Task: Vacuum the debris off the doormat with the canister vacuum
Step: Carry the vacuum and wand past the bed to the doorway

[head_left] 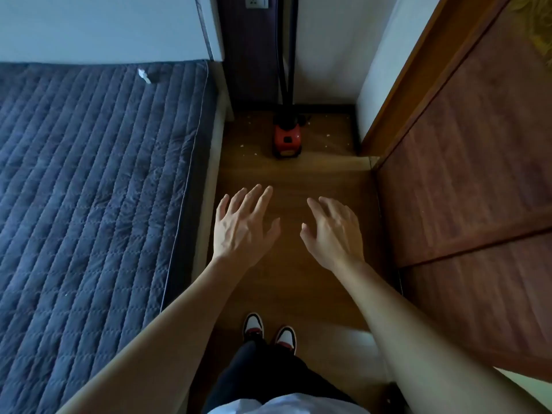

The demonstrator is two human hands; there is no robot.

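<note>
A small red canister vacuum (287, 139) stands on a brown mat (328, 135) at the far end of a narrow aisle, against the wall. Its dark hose and tube (287, 55) rise up along the wall behind it. Small pale crumbs (328, 134) lie scattered on the mat around the vacuum. My left hand (243, 225) and my right hand (333, 231) are both stretched out in front of me over the floor, fingers spread and holding nothing, well short of the vacuum.
A bed with a dark blue quilted cover (89, 189) fills the left side. A brown wooden door (466, 162) stands along the right. The wooden floor (292, 282) runs between them, with my shoes (268, 331) at the near end. A wall socket (256, 1) sits above the vacuum.
</note>
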